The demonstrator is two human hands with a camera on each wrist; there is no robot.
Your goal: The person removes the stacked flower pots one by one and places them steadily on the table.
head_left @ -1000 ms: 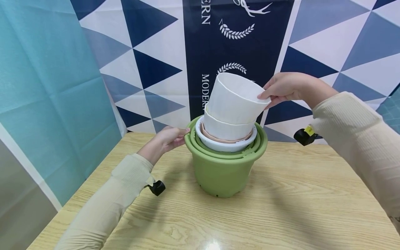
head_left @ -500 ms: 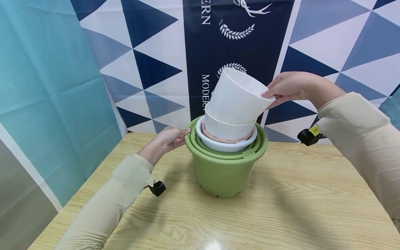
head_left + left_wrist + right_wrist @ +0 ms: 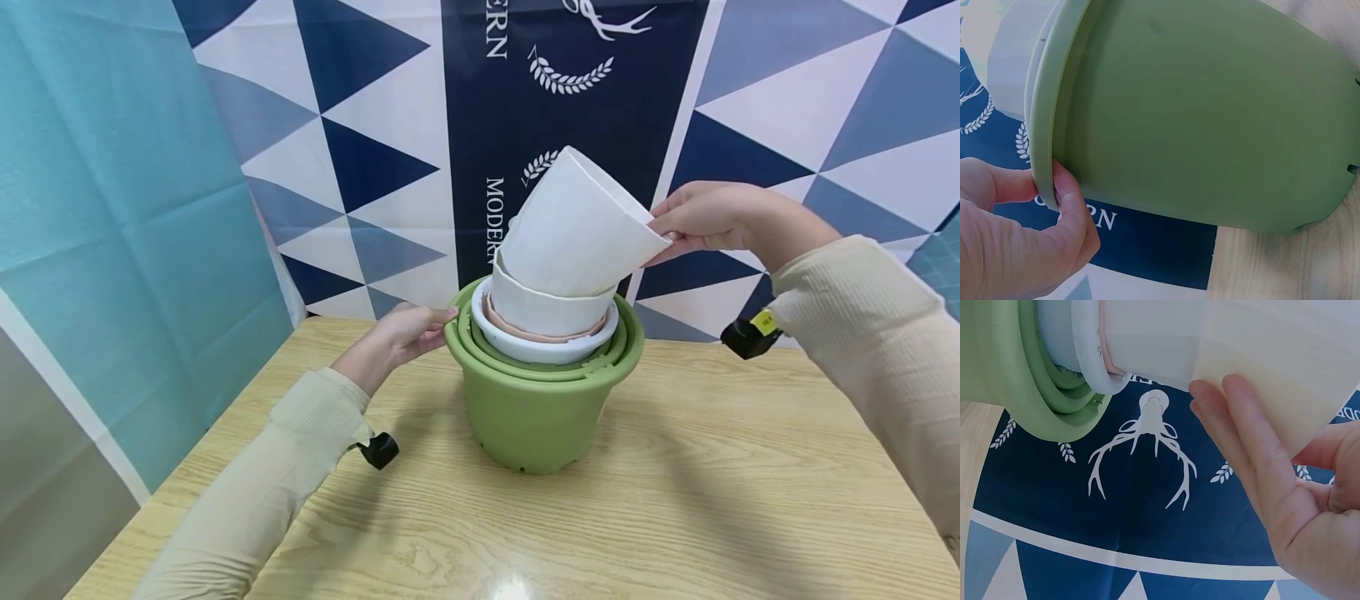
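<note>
Nested pots stand on the table, with a large green flowerpot (image 3: 532,421) outermost. Inside it sit another green rim, a pale white pot (image 3: 528,350), a thin pinkish rim (image 3: 521,335) and a white pot (image 3: 551,308). The topmost white pot (image 3: 581,229) leans to the right, its base still within the white pot below. My right hand (image 3: 720,218) pinches its rim, thumb at the mouth; in the right wrist view, fingers (image 3: 1247,412) lie along its outer wall. My left hand (image 3: 408,333) pinches the outer green rim between thumb and fingers, as the left wrist view also shows (image 3: 1210,119).
The wood-grain table (image 3: 720,467) extends in front and to both sides of the pots. Close behind them hangs a blue-and-white patterned cloth (image 3: 382,167). A teal cloth (image 3: 127,208) hangs on the left. Small black cameras (image 3: 380,451) are on both wrists.
The topmost white pot has tilted further and risen slightly, its mouth turning toward the right. My right hand has shifted right with it. The left hand and green flowerpot stay put.
</note>
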